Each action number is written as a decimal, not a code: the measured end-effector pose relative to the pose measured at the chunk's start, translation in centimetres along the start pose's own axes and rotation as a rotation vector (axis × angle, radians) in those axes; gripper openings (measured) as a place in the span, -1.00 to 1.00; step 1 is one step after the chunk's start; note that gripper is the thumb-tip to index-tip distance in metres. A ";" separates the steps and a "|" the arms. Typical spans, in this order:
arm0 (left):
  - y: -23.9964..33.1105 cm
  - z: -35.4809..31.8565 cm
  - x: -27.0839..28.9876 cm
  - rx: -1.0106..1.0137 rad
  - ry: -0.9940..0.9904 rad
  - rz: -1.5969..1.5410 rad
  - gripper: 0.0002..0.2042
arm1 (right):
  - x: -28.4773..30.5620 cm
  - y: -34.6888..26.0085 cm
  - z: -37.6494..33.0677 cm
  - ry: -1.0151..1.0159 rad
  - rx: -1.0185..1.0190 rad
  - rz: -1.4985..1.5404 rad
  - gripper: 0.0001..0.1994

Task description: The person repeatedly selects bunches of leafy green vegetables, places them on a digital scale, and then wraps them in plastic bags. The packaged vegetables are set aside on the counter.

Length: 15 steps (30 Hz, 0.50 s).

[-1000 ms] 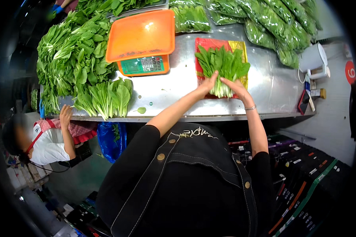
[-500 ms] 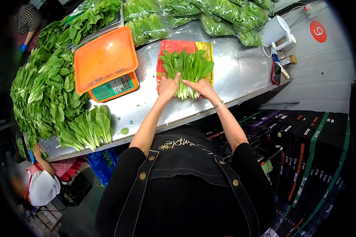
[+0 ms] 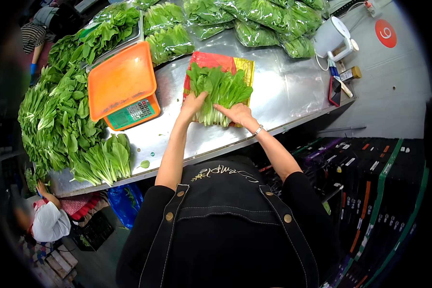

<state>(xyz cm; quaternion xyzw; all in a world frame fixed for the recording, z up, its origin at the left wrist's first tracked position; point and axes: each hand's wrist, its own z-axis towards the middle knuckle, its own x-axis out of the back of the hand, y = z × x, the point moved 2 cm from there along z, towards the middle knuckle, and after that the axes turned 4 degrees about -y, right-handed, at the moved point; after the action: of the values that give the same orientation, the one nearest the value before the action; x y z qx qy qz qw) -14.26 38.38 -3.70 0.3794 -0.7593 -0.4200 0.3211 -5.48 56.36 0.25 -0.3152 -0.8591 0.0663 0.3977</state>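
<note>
The largest item noted is a long table with a bare silver metal top, running across the view in front of me. Below its right end stand dark stacked plastic crates with green and orange strips. A broad heap of loose, dark-green leafy vegetables covers the table's left end. A co-worker in a white top is positioned at that end, near the heap. Clear plastic bags packed with leafy greens lie along the far side. Right of the heap sits an orange weighing scale with a wide rectangular tray, its keypad facing me.

A flat red-and-yellow plastic sheet or bag lies on the metal, right of the scale. On it is a bunch of green leaves with pale stalks, leaves pointing away and stalk ends toward me. A white jug with a handle stands at the right end.

My left hand and right hand are apart from each other, each clasping one side of the bunch, thumb on top; fingers beneath are hidden. Smaller items: a silver-coloured bracelet on my right wrist, and one loose green leaf near the front edge.
</note>
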 end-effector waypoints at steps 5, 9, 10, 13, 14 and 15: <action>7.8 -4.1 -3.2 -0.277 -0.055 0.025 -0.01 | -0.6 0.0 0.2 0.061 0.100 -0.029 -0.12; 4.5 -1.7 -6.1 -0.059 0.221 0.677 0.24 | -3.9 0.3 2.3 0.226 0.330 -0.052 -0.30; 5.5 -2.0 -6.5 -0.010 0.234 0.715 0.26 | -3.6 0.1 1.9 0.182 0.312 -0.016 -0.34; 6.8 -2.3 -7.1 0.125 0.276 0.811 0.30 | -2.1 0.0 0.5 0.071 0.296 0.134 -0.36; 6.8 -2.1 -7.2 0.125 0.294 0.824 0.29 | -1.5 0.5 0.4 0.033 0.311 0.121 -0.32; 6.7 -2.0 -7.2 0.126 0.311 0.838 0.28 | -0.8 1.1 0.2 -0.005 0.327 0.108 -0.28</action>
<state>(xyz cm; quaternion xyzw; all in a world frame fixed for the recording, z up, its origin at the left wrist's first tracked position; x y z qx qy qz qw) -11.03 46.09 1.93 0.1166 -0.8142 -0.1445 0.5500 -4.67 56.77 -0.82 -0.2919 -0.8197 0.2272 0.4374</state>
